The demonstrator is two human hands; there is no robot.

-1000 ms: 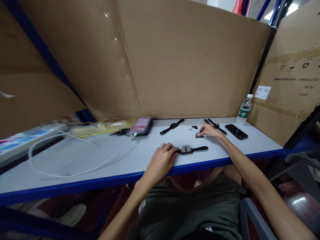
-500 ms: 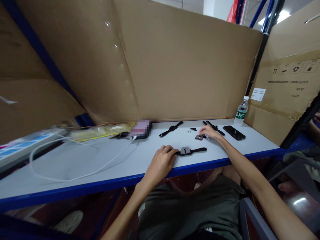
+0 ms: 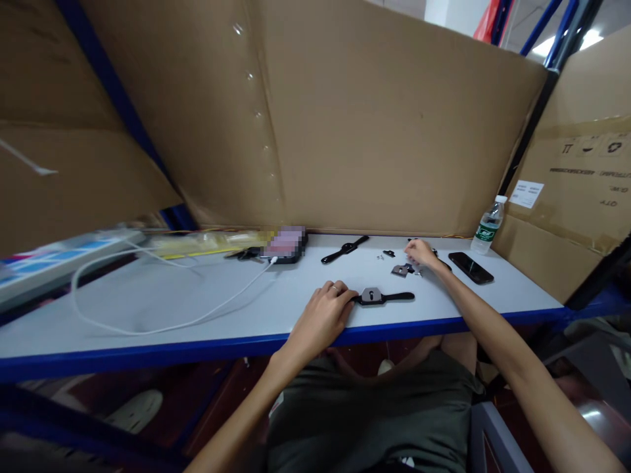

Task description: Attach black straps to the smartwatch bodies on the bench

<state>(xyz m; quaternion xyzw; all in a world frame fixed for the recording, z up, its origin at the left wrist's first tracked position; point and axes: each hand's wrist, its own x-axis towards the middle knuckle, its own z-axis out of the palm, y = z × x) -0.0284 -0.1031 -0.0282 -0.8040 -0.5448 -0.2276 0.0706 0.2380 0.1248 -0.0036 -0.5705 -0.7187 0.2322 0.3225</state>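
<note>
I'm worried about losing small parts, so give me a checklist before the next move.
1. Left hand on the near black tool: ok, at its left end.
2. Grey plate on that tool's middle: ok.
3. Right hand empty: cannot tell, its fingertips are too small to read.
4. Loose plate on the table: ok, in front of the right hand.
5. Small silver pieces gathered in a container: not ok, they lie loose.
6. White cable apart from the near tool: ok.

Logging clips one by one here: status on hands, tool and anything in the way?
Left hand gripping one handle of grey-plated black tool. Right hand near loose plate, grip unclear. Tool on table. Right hand partly hides another black tool.
</note>
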